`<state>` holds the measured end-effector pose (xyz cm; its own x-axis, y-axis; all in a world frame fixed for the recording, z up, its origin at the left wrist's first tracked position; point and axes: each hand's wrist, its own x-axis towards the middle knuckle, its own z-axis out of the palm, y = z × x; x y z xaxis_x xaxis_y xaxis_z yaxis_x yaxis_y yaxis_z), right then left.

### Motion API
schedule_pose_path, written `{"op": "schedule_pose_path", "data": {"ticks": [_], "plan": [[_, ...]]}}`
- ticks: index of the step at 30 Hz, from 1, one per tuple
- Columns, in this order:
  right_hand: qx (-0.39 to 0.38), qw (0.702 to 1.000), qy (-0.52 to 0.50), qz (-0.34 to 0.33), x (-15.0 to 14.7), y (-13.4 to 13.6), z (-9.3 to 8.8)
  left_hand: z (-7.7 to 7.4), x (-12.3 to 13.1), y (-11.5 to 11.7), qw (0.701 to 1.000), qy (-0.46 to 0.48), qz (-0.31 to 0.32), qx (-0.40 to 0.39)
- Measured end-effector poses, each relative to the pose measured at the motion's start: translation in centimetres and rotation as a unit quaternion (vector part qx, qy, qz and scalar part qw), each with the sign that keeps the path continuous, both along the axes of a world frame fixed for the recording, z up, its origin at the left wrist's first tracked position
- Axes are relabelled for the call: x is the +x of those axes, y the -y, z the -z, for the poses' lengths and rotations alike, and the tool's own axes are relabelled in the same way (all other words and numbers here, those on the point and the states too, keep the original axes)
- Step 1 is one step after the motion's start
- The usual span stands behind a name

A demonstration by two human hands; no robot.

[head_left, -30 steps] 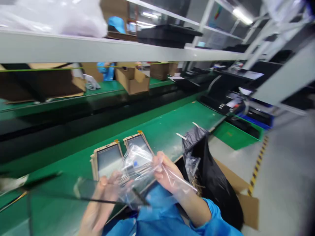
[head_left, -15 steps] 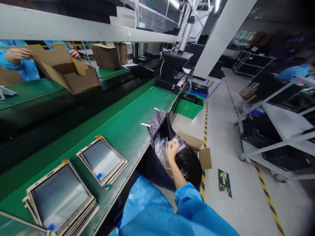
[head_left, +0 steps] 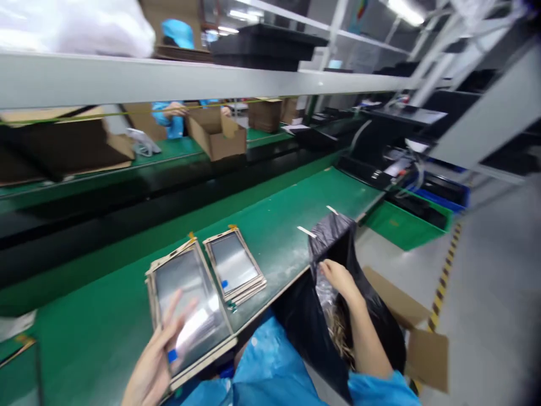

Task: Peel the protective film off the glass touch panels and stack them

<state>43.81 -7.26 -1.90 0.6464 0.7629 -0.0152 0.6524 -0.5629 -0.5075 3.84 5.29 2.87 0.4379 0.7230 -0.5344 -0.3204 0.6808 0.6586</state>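
Note:
My left hand (head_left: 158, 355) grips a flat glass panel with a tan border (head_left: 196, 324) at its near left edge, holding it over the nearer of two stacks of like panels. That stack (head_left: 154, 282) lies on the green bench (head_left: 97, 332); the second stack (head_left: 234, 265) lies just to its right. My right hand (head_left: 338, 276) reaches toward the mouth of a black plastic bag (head_left: 338, 231) hanging at the bench's edge, fingers spread and holding nothing. Clear film and shredded scraps (head_left: 333, 327) fill the bag.
A cardboard box (head_left: 422, 327) sits on the floor under the bag. Across the bench, a person in a blue sleeve (head_left: 171, 115) handles a brown carton (head_left: 217, 138). A white shelf beam (head_left: 190, 79) runs overhead. A green bin (head_left: 401, 223) and yellow-black floor tape (head_left: 443, 282) lie right.
The clear film that both hands held a second ago went into the black bag with my right hand. My right hand now lifts out empty, and my left hand holds a bare panel.

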Motion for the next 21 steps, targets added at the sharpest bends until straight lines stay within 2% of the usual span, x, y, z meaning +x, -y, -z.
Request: {"op": "schedule_pose_path", "data": {"ticks": [2, 3, 4, 5, 7, 8, 9, 10, 12, 14, 18, 21], "plan": [[0.058, 0.994, -0.07, -0.068, -2.2, -2.7, -0.8, -0.8, 0.7, 0.6, 0.999, -0.033, -0.001, 0.033], [0.1, 0.979, -0.143, -0.109, -3.9, -4.0, -1.3, -1.1, 0.9, 0.9, 0.998, -0.043, 0.02, 0.051], [0.136, 0.949, -0.238, -0.155, -5.8, -5.2, -1.9, -1.3, 0.8, 1.1, 0.995, -0.048, 0.05, 0.071], [0.157, 0.903, -0.346, -0.201, -7.9, -6.3, -2.6, -1.5, 0.7, 1.2, 0.991, -0.051, 0.085, 0.091], [0.14, 0.791, -0.527, -0.278, -11.8, -8.7, -4.0, -1.7, -0.1, 1.6, 0.978, -0.05, 0.153, 0.131], [0.107, 0.75, -0.575, -0.307, -13.3, -9.8, -4.7, -1.6, -0.6, 1.7, 0.972, -0.05, 0.178, 0.147], [0.076, 0.724, -0.602, -0.328, -14.5, -10.8, -5.3, -1.6, -1.2, 1.9, 0.966, -0.052, 0.195, 0.159], [0.052, 0.709, -0.613, -0.344, -15.3, -11.6, -6.0, -1.5, -1.7, 2.1, 0.963, -0.057, 0.203, 0.167], [0.028, 0.709, -0.602, -0.365, -16.1, -12.8, -7.1, -1.4, -2.8, 2.3, 0.961, -0.068, 0.205, 0.173], [0.025, 0.729, -0.564, -0.388, -16.3, -13.1, -8.1, -1.2, -3.5, 2.5, 0.963, -0.075, 0.196, 0.171], [0.057, 0.789, -0.449, -0.415, -17.3, -12.4, -8.9, -1.2, -3.9, 2.7, 0.969, -0.061, 0.171, 0.166], [0.102, 0.843, -0.371, -0.376, -18.1, -11.5, -8.2, -1.7, -4.0, 2.8, 0.968, -0.06, 0.169, 0.173]]}}
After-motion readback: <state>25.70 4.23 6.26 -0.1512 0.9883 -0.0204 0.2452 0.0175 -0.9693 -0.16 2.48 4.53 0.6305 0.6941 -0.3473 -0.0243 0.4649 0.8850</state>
